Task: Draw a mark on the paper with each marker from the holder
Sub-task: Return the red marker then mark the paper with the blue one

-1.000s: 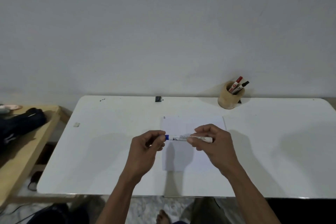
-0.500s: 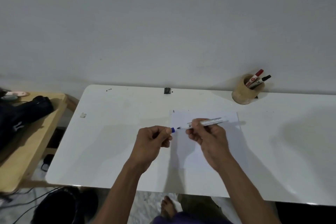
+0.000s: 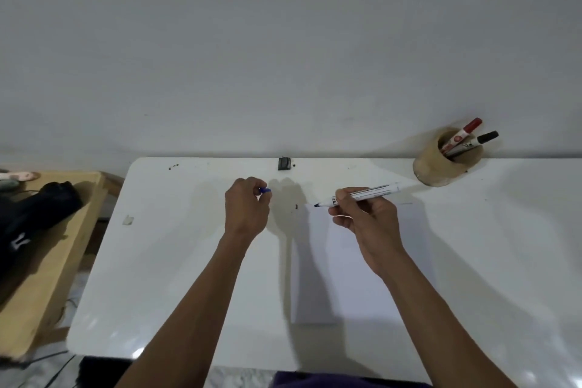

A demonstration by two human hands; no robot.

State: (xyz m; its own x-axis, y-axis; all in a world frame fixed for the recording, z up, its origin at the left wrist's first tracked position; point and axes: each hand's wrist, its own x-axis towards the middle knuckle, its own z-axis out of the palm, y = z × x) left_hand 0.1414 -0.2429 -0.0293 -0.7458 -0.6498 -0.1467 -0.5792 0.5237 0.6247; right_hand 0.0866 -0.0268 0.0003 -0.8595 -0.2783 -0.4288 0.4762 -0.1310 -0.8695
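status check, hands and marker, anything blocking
Left hand pinches blue cap. Right hand grips uncapped marker, tip at paper corner. Nothing blocking.

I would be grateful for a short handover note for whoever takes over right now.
Left hand: pinches the blue cap, off the marker.
Right hand: holds the uncapped blue marker, tip over the paper at its far left corner.
Holder, far right on the table: red marker and black marker inside.
Done: blue uncapped; small dark marks show by the paper's corner.
Left: blue mark, recap, then the red and black ones.

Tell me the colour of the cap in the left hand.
Blue; the cap shows in the head view, pinched by the left hand.
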